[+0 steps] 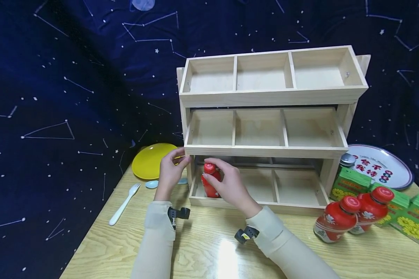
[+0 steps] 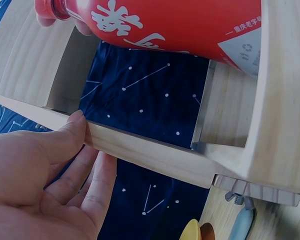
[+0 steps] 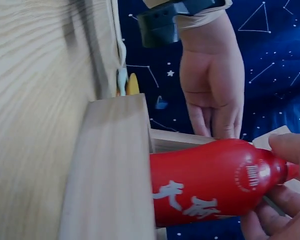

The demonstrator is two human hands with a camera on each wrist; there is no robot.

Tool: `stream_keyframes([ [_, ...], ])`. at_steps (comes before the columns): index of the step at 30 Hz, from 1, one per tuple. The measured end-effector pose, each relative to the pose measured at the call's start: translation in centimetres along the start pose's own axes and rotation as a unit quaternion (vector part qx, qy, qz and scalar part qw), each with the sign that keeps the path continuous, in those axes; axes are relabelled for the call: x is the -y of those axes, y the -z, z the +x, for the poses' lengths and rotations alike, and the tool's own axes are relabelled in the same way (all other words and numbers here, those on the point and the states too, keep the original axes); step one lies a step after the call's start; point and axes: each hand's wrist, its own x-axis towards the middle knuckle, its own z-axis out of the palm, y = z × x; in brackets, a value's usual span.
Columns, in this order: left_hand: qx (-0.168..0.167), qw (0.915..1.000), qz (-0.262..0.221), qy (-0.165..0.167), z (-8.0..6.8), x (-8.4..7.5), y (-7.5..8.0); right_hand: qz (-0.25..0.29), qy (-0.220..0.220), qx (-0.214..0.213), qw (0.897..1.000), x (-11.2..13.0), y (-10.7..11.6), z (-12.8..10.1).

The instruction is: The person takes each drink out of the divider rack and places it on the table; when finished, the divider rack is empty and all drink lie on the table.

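My right hand (image 1: 232, 188) holds a red bottle (image 3: 205, 182) by its neck, just below the cap. The bottle stands in the left compartment of the bottom tier of a wooden shelf rack (image 1: 265, 152), its base hidden behind the front board. In the left wrist view, white characters show on the bottle's side. My left hand (image 1: 171, 174) pinches the rack's left side post (image 2: 150, 155), thumb on one face and fingertips on the other.
Two more red bottles (image 1: 336, 219) stand right of the rack, beside green boxes (image 1: 417, 219) with yellow flowers. A white plate (image 1: 401, 170) leans behind them. To the left are a yellow plate (image 1: 150, 161), a white fork (image 1: 123, 205) and a blue spoon (image 1: 151, 184).
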Motion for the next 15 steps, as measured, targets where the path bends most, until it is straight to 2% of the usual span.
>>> stream_keyframes([
  [8, 0.0, 1.0, 0.005, -0.005, 0.0, -0.1, -0.2, 0.048, 0.059, -0.063, 0.995, -1.2, -0.5, -0.5],
  [15, -0.007, 1.0, -0.002, -0.004, 0.0, 0.0, -0.1, 0.097, 0.108, -0.096, 0.985, 0.3, 0.3, -0.9],
])
